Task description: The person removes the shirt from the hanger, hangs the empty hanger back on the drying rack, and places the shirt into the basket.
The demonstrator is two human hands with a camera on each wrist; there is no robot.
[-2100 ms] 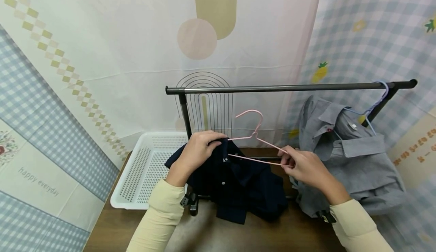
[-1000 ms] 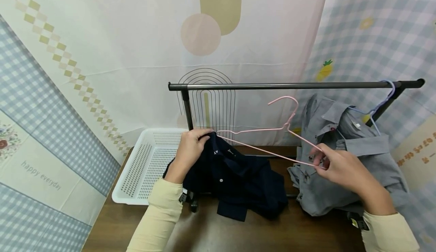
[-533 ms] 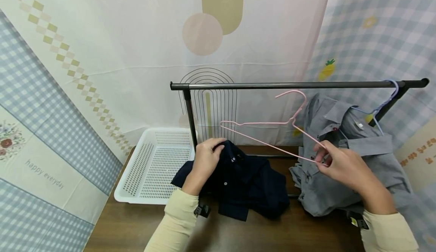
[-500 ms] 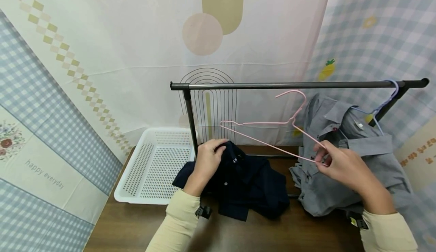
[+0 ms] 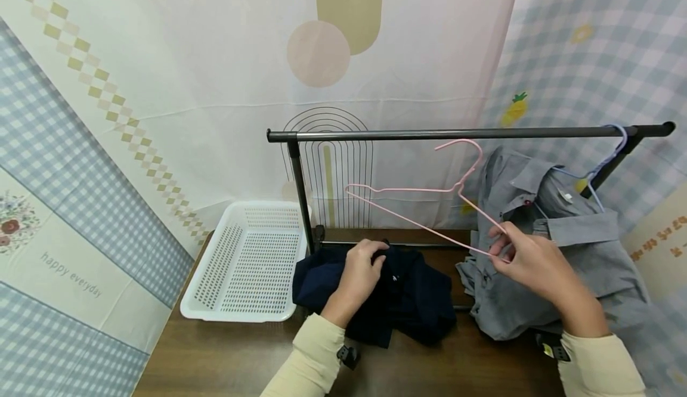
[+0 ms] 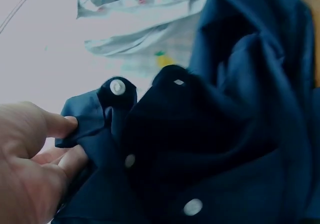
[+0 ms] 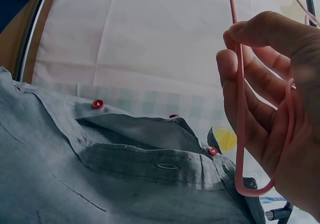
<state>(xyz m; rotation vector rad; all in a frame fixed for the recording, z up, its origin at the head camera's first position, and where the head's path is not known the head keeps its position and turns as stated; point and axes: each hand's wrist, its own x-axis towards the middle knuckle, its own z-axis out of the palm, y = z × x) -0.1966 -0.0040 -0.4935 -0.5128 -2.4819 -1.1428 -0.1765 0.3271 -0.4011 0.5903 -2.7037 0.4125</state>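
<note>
A navy button-up shirt [image 5: 413, 290] lies bunched at the foot of the rack, partly hidden under my left hand [image 5: 362, 272]. In the left wrist view, thumb and fingers pinch the shirt's collar [image 6: 85, 116], and white buttons run down its front. My right hand [image 5: 528, 263] holds a pink wire hanger [image 5: 413, 190] by its right end, hook upward, just below the rack bar. The hanger's left end points free in the air, apart from the navy shirt. In the right wrist view, the fingers grip the pink hanger's end [image 7: 241, 108].
A black clothes rack [image 5: 376, 136] spans the scene. At its right end a grey shirt [image 5: 515, 301] hangs on a blue hanger [image 5: 606, 161], close behind my right hand. A white perforated basket [image 5: 190, 292] stands left on the wooden table [image 5: 214, 361].
The pink hanger came out of the navy shirt's collar and moved right and up with my right hand. My left hand then shifted right and down, carrying the collar along.
</note>
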